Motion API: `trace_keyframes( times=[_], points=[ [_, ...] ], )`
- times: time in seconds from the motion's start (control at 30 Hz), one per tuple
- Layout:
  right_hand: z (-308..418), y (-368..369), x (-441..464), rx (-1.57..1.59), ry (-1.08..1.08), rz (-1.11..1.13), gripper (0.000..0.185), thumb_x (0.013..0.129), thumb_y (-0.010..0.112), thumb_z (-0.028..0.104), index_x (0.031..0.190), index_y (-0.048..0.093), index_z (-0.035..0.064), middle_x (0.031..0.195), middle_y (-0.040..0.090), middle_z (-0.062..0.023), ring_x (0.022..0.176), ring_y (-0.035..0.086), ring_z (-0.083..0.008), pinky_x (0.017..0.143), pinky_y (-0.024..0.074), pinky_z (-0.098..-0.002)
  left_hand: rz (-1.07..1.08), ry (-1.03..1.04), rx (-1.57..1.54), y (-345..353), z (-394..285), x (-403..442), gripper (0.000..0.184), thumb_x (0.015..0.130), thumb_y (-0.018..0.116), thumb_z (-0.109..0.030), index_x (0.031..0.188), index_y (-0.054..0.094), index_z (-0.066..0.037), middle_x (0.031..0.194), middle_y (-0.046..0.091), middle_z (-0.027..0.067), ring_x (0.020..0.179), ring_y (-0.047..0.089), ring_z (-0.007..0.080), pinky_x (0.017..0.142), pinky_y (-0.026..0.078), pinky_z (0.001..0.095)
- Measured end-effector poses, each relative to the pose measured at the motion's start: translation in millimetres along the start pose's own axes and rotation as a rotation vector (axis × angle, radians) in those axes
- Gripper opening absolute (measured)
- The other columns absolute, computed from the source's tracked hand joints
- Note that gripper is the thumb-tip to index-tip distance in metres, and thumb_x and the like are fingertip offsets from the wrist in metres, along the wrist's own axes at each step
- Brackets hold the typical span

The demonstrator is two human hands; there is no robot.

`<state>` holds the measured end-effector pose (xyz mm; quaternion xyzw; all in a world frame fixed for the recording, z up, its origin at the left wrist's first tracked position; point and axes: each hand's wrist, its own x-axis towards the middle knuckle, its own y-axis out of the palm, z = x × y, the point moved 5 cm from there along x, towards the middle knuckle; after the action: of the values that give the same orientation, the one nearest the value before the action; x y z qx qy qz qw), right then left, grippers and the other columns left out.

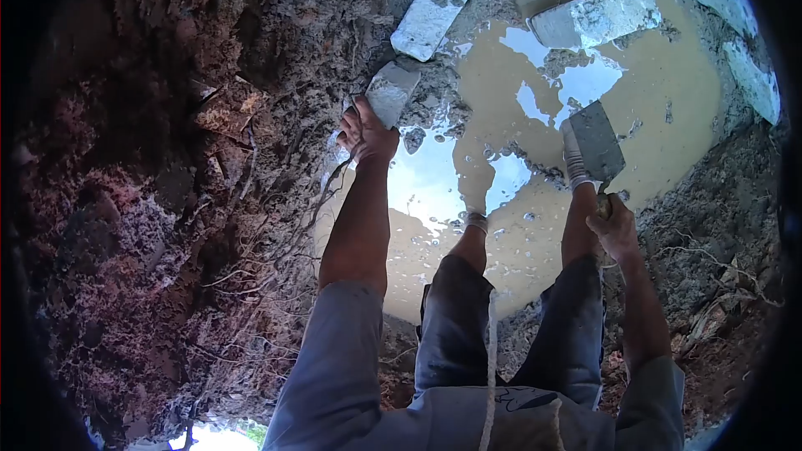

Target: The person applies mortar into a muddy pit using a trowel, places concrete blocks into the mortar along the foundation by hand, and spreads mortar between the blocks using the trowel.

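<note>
At the left edge of the muddy water, my left hand (368,134) grips the near end of a grey, mortar-smeared brick (393,90). This brick sits at the foot of the earth wall, close to the end of another pale brick (436,8) farther up. My right hand (614,225) is closed around the handle of a trowel (596,144). The trowel's flat grey blade points away from me over the water and partly covers my right lower leg. Its handle is mostly hidden in my fingers.
Brown puddle water (677,108) surrounds my feet. One more brick (597,17) lies in it at the far side, with pale blocks (752,79) along the right edge. Roots (251,276) stick out of the rough earth wall (167,159) on the left. A white cord (491,367) hangs before me.
</note>
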<state>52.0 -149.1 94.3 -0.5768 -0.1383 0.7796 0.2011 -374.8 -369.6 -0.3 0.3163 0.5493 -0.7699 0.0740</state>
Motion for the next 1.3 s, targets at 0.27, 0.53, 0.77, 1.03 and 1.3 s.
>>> trace_keyframes(
  times=[0.27,0.53,0.77,1.03,1.3],
  points=[
    [8.1,-23.2,-19.4,-0.004,-0.105,-0.122,0.033,0.071,0.069,0.021,0.090,0.053,-0.0010,0.070,0.058,-0.0194,0.061,0.057,-0.0349,0.060,0.0473,-0.0438,0.032,-0.018,0.034,3.7,1.2,-0.1,0.109,0.065,0.078,-0.033,0.148,0.009,-0.015,0.128,0.039,0.0191,0.124,0.037,0.0359,0.099,0.030,0.0557],
    [4.9,-37.4,-72.2,0.143,0.044,-0.042,0.033,0.071,0.069,0.021,0.089,0.053,-0.0018,0.072,0.058,-0.0176,0.064,0.057,-0.0308,0.063,0.0468,-0.0425,0.129,0.084,-0.347,-17.9,9.6,-97.6,0.104,0.073,0.071,-0.059,0.147,0.026,0.000,0.150,0.033,0.0198,0.140,0.029,0.0339,0.113,0.027,0.0426],
    [42.5,-45.7,-125.4,0.124,-0.048,-0.065,0.031,0.071,0.070,0.022,0.087,0.056,-0.0006,0.070,0.059,-0.0120,0.062,0.056,-0.0208,0.059,0.0462,-0.0374,0.473,-0.231,-1.336,-136.6,97.3,-311.9,0.045,0.087,0.069,-0.036,0.109,0.063,0.002,0.090,0.068,0.0073,0.080,0.065,0.0143,0.075,0.051,0.0293],
    [104.1,-86.4,-198.5,0.091,-0.150,-0.051,0.038,0.072,0.072,0.023,0.096,0.058,-0.0034,0.078,0.065,-0.0195,0.070,0.066,-0.0302,0.068,0.0520,-0.0411,0.196,-0.286,-1.625,-195.2,105.1,-202.7,0.033,0.096,0.054,-0.035,0.090,0.065,-0.005,0.069,0.065,0.0046,0.054,0.062,0.0126,0.047,0.044,0.0229],
    [10.8,-100.9,-215.2,0.088,0.113,-0.166,0.044,0.064,0.068,0.024,0.099,0.061,-0.0014,0.088,0.066,-0.0226,0.085,0.064,-0.0366,0.078,0.0496,-0.0424,0.136,-0.517,-1.976,-185.3,88.0,-128.3,0.026,0.095,0.043,-0.024,0.106,0.063,-0.012,0.094,0.068,0.0032,0.078,0.065,0.0157,0.061,0.049,0.0263]
  ],
)
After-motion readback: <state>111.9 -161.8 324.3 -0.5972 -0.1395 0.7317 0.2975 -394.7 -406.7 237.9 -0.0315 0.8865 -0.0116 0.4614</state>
